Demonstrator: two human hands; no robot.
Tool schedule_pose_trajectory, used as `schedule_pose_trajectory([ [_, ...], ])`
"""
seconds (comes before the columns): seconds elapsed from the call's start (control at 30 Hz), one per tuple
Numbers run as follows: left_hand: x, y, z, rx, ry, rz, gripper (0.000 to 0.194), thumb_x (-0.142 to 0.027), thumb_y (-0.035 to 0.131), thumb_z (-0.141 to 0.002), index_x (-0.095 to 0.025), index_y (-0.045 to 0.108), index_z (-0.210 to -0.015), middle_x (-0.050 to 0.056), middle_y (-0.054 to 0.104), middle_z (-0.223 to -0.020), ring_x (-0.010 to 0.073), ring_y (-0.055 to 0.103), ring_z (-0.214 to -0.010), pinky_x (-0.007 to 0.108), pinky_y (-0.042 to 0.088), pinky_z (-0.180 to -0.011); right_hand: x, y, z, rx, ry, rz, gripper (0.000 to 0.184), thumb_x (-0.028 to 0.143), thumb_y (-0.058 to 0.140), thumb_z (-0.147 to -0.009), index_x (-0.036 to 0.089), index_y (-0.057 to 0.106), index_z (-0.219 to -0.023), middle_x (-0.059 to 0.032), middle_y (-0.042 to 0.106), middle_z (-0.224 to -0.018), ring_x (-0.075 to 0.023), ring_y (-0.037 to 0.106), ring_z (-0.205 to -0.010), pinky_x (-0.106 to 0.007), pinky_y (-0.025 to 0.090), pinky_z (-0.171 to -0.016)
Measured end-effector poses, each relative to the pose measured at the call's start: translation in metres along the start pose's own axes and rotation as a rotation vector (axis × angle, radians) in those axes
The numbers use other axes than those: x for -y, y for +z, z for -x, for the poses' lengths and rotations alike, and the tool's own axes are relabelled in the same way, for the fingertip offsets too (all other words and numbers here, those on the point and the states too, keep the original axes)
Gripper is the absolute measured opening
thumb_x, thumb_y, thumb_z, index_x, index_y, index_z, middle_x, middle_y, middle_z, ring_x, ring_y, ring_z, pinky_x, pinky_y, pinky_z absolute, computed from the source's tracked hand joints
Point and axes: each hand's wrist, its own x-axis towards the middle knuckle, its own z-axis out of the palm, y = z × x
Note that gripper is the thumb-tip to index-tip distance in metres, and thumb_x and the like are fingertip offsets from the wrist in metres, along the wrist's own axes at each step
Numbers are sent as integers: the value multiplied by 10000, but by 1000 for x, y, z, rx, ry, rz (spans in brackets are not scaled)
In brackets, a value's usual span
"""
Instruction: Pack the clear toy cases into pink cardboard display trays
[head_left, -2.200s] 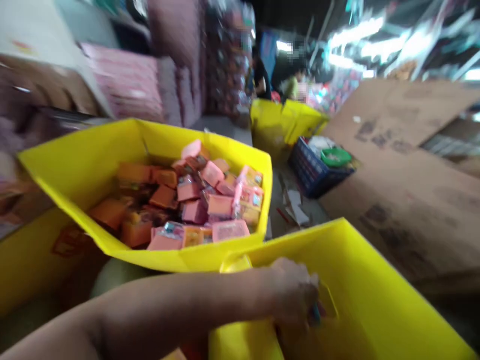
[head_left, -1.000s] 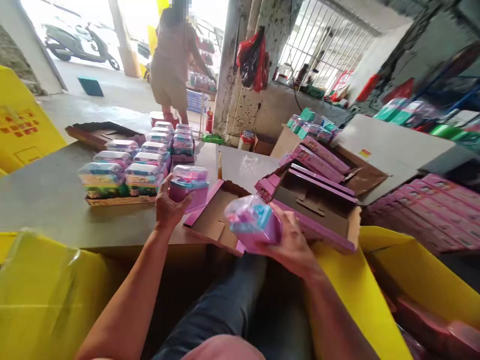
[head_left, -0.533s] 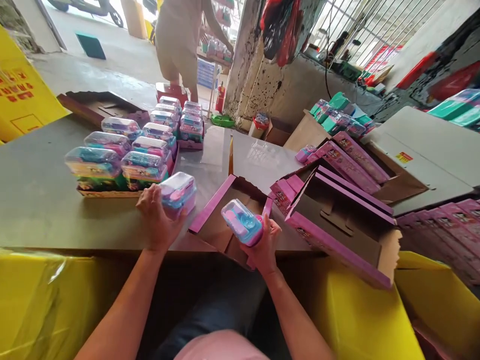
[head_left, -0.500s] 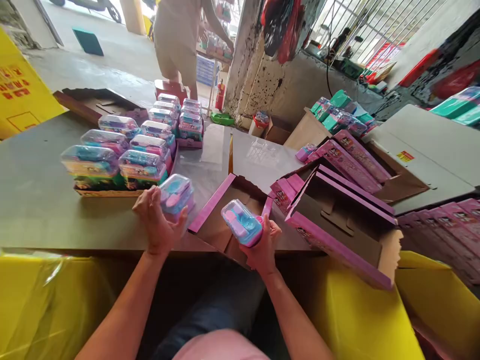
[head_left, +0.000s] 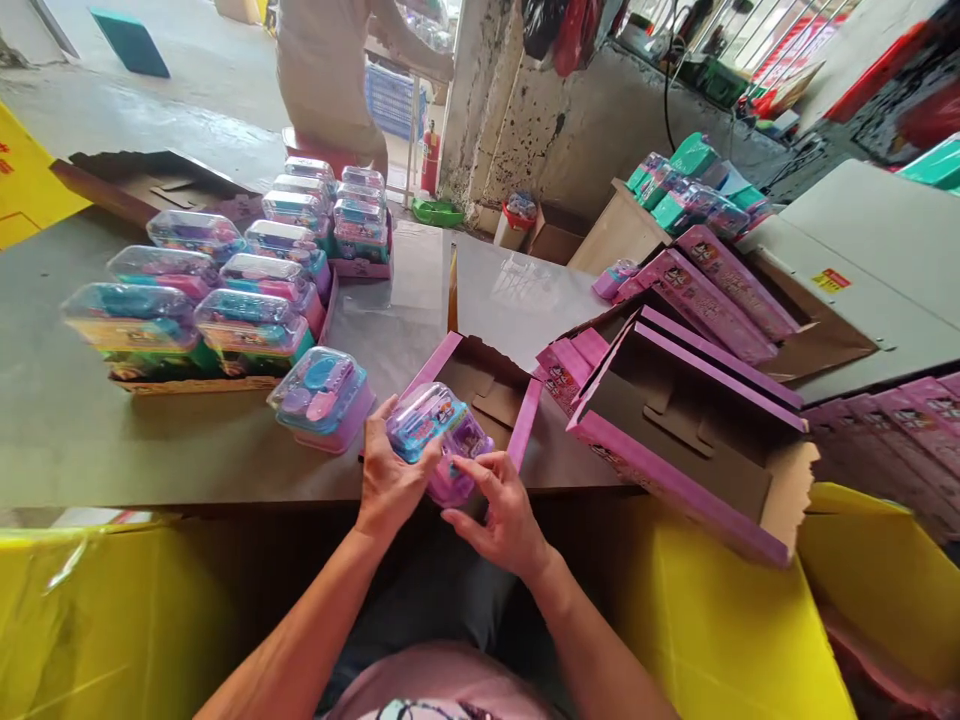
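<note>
- We see the plastic case [head_left: 431, 420] tilted between the two hands, above the near edge of the table and in front of the open pink tray [head_left: 510, 405].
- The left hand [head_left: 394, 475] has its grip closed around the case's left side; the right hand [head_left: 506, 515] has a fingertip at the other end, its thumb apart below, and we cannot tell whether it bears any weight.
- A second ago we had a case in each hand; now the left has let go of the second case [head_left: 322, 395] and come across, so both hands work on one case.
- That second case stands on the table [head_left: 240, 460], just beside the left hand.
- Farther left, rows of lidded cases [head_left: 255, 320] fill a low carton, with more packed behind.
- To our right, empty pink cartons [head_left: 690, 440] lie stacked at a slant, near printed pink boxes [head_left: 679, 300].
- Below the table, a yellow bin [head_left: 97, 620] stands at the left and another yellow bin [head_left: 727, 620] at the right.
- Beyond, we see a person in light clothing [head_left: 322, 80], a red fire extinguisher [head_left: 430, 160], bags [head_left: 581, 35] hanging by a stained wall, and a barred window.
</note>
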Motion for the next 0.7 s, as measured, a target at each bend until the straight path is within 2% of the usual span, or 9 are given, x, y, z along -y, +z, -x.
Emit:
schedule_pose_trajectory([
  [0.07, -6, -10, -9, 132, 6, 92, 767, -403, 741, -797, -200, 401, -1454, 128, 561, -1316, 273, 608, -1176, 453, 498, -1046, -4, -14, -13, -83, 60, -138, 546, 374, 708, -879, 290, 517, -1383, -76, 543, -1155, -215, 573, -1071, -388, 514, -962],
  [0.13, -19, -17, -17, 292, 193, 155, 803, -345, 756, -766, -213, 397, -1472, 136, 519, -1389, 282, 576, -1226, 435, 493, -1050, -15, -28, -29, -168, 149, -235, 791, 400, 795, -794, 302, 403, -1474, -98, 489, -1344, -250, 519, -1246, -418, 486, -1039],
  [0.17, -27, -19, -22, 379, 309, 173, 822, -321, 761, -751, -219, 397, -1481, 138, 490, -1425, 291, 540, -1274, 426, 479, -1067, -21, -34, -37, -137, 192, -320, 961, 417, 843, -735, 309, 309, -1527, -105, 441, -1432, -270, 482, -1315, -435, 475, -1066],
  [0.23, -40, -17, -37, 583, 467, 199, 826, -324, 744, -763, -227, 389, -1502, 139, 457, -1465, 298, 488, -1334, 405, 464, -1082, -33, -42, -48, 73, 270, -577, 1147, 413, 890, -668, 311, 186, -1569, -106, 443, -1484, -281, 511, -1323, -442, 493, -1060],
  [0.3, -47, -6, -60, 755, 485, 223, 718, -404, 647, -852, -219, 403, -1502, 141, 486, -1456, 287, 500, -1331, 387, 479, -1059, -45, -42, -52, 240, 337, -795, 1064, 365, 902, -653, 285, 288, -1518, -89, 577, -1366, -262, 633, -1173, -422, 546, -991],
  [0.37, -45, 13, -91, 714, 379, 113, 589, -469, 516, -930, -194, 479, -1449, 148, 533, -1425, 279, 533, -1304, 388, 484, -1045, -55, -39, -53, 188, 398, -861, 893, 318, 910, -634, 250, 433, -1386, -68, 665, -1225, -236, 695, -1019, -389, 583, -910],
  [0.47, -32, 45, -138, 453, 55, -471, 562, -505, 510, -927, -128, 579, -1339, 206, 543, -1408, 333, 537, -1301, 438, 458, -1056, -71, -30, -57, -127, 456, -734, 822, 332, 922, -590, 220, 473, -1269, -69, 685, -1161, -213, 699, -938, -365, 592, -864],
  [0.57, -16, 65, -163, 558, -163, -885, 439, -379, 616, -860, -95, 671, -1189, 238, 652, -1242, 376, 614, -1195, 434, 499, -964, -87, -24, -73, -342, 440, -560, 833, 442, 893, -604, 187, 445, -1259, -99, 669, -1178, -219, 677, -977, -384, 585, -878],
  [0.7, 3, 62, -149, 620, -152, -908, 285, -181, 643, -757, -171, 725, -1030, 161, 736, -1054, 324, 679, -1062, 344, 511, -862, -104, -16, -98, -243, 361, -471, 803, 538, 820, -670, 168, 420, -1260, -107, 651, -1179, -213, 661, -991, -363, 581, -879],
])
